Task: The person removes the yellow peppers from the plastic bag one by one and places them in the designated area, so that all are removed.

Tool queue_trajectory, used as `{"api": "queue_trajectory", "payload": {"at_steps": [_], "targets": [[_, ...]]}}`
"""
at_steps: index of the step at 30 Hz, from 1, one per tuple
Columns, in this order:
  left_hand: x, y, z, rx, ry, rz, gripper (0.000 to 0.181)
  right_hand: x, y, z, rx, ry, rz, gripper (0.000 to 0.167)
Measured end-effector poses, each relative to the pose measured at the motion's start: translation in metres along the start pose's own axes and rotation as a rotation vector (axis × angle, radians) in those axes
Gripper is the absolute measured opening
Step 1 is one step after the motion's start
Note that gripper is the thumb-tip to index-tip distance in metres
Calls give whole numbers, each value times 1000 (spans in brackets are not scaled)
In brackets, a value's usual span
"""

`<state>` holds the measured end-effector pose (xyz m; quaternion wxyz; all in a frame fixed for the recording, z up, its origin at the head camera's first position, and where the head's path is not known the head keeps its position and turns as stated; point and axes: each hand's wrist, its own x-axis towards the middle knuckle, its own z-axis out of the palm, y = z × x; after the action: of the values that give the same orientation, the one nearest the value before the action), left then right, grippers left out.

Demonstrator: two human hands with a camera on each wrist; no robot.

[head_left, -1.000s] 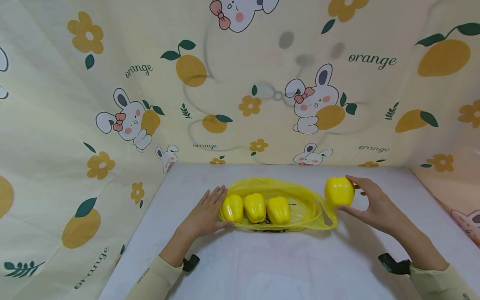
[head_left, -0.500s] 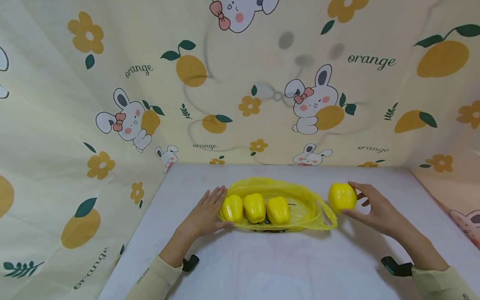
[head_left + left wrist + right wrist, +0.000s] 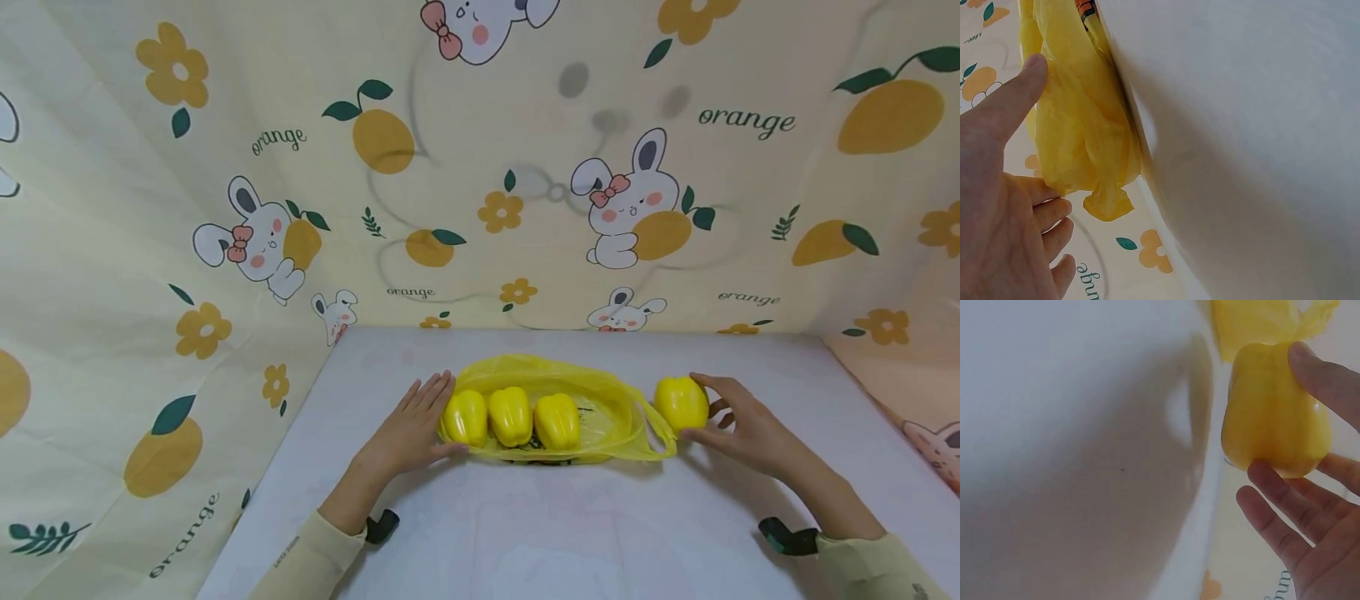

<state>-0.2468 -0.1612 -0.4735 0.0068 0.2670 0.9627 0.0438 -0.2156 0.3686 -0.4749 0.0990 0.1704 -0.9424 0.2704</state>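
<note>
The left hand (image 3: 408, 432) is spread, with its thumb and fingers at the left end of a yellow plastic bag (image 3: 606, 412), which lies with its opening wide on the white bench (image 3: 540, 533). Inside the bag there are three yellow bell peppers (image 3: 512, 417), standing in a row towards its left side. The right hand (image 3: 753, 429) pinches a fourth yellow bell pepper (image 3: 681, 403) between thumb and fingers, just beside the handle at the bag's right end. I cannot tell if this pepper touches the bench.
</note>
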Motion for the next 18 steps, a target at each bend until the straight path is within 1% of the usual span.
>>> {"api": "queue_trajectory", "payload": {"at_steps": [4,12,18], "targets": [[0,0,0,0,3,4,112,1,1,3,13,-30,31,96],[1,0,1,6,-1,0,113,3,5,10,46,-91,67,98],[0,-1,1,15,-2,7,113,4,2,10,51,-117,86,100]]}}
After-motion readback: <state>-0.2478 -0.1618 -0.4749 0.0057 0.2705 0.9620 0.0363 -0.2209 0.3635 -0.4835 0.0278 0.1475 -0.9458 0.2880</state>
